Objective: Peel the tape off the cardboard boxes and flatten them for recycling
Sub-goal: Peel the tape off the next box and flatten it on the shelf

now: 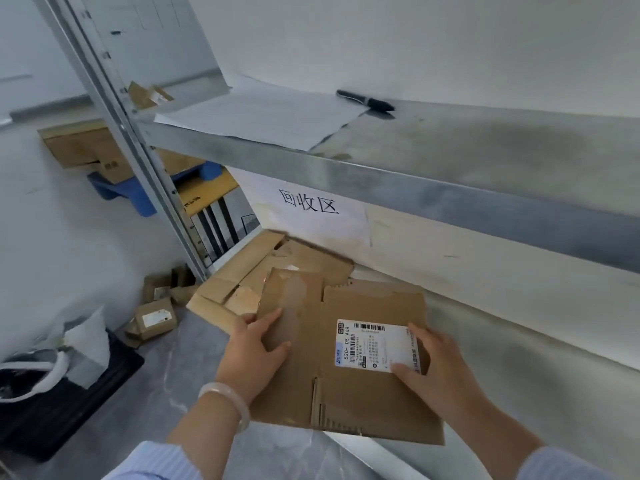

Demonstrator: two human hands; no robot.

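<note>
While both hands hold it, the box [360, 393] is a flattened brown sheet of corrugated cardboard with slotted flaps, low over the front of the lower shelf [519, 358]. A white printed label [374, 344] with barcodes sits on its right panel. The left hand [252, 351] grasps the left edge, thumb and forefinger laid on top; the right hand [436, 368] grips the right edge, thumb pressing the label. Just behind lies a pile [249, 268] of flat cardboard pieces — creased, rough-edged. Above it hangs a white paper sign [311, 209]. On the dull metal upper shelf [485, 161] rest a paper sheet [263, 116] and a black pen [365, 99].
</note>
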